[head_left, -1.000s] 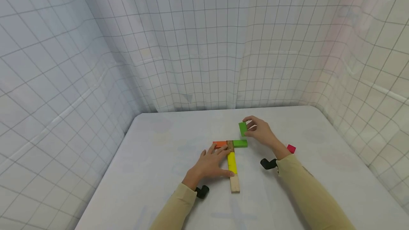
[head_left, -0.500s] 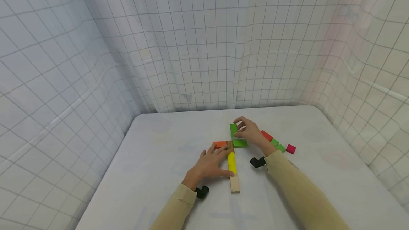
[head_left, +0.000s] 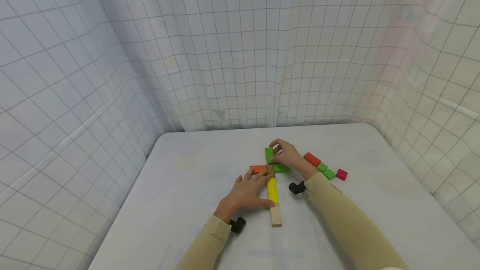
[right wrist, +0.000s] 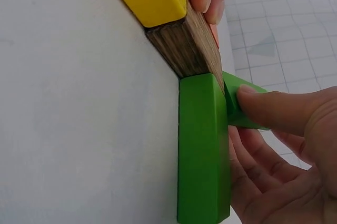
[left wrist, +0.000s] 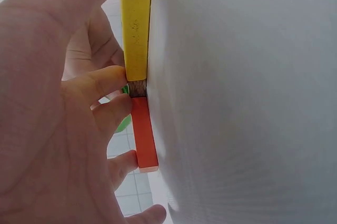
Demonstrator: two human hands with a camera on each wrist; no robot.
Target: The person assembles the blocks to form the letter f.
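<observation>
Wooden blocks form a T on the table. A natural wood block (head_left: 275, 216) and a yellow block (head_left: 272, 191) make the stem. At its head is a dark brown block (head_left: 270, 171), with an orange block (head_left: 256, 168) to the left and a green block (right wrist: 199, 150) to the right. My left hand (head_left: 245, 193) spreads over the stem's left side, fingertips on the orange and brown blocks and thumb at the yellow one. Between thumb and fingers, my right hand (head_left: 288, 156) pinches another green block (head_left: 268, 154), held right at the brown block's far end.
To the right of my right hand lie a red block (head_left: 312, 159), two small green blocks (head_left: 329, 174) and a crimson block (head_left: 341, 174). White sheeting with a grid (head_left: 240, 53) encloses the table (head_left: 180, 186) at the back and sides.
My right hand has moved left with the green block, bringing it to the brown block's far end. The red and small green blocks have come into sight. My left hand has stayed in place.
</observation>
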